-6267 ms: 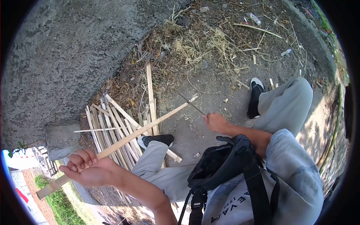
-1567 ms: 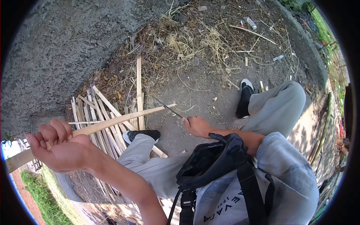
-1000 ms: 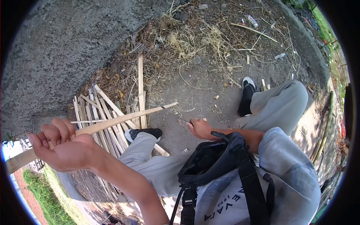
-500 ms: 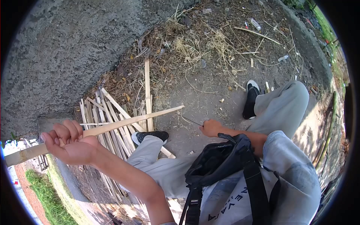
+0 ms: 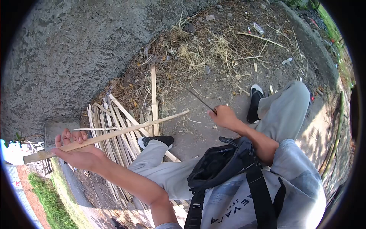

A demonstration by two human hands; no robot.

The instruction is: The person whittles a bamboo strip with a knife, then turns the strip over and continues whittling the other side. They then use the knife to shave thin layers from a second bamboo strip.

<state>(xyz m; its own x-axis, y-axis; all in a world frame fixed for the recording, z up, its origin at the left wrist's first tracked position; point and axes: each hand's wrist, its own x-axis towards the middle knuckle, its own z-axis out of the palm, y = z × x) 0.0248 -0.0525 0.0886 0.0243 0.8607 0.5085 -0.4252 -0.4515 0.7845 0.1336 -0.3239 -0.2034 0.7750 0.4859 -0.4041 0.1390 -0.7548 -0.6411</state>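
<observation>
A long pale bamboo strip (image 5: 129, 132) lies across the palm of my left hand (image 5: 84, 154), its thin end pointing right over the ground. The thumb and loosely curled fingers hold it near its wide end. My right hand (image 5: 225, 117) is closed around the handle of a knife; the grip hides most of that handle. The dark, narrow knife blade (image 5: 200, 99) points up and left, apart from the strip and above its thin end.
Several split strips (image 5: 110, 139) are piled by my left shoe (image 5: 155, 141), beside a rough concrete wall (image 5: 76, 57). Dry shavings (image 5: 200, 55) litter the dirt. A black bag (image 5: 219, 164) hangs at my front. A long pole (image 5: 335, 133) lies at right.
The knife has moved up and right, away from the strip, and more of its blade shows. My left fingers have loosened, and the strip has shifted slightly right.
</observation>
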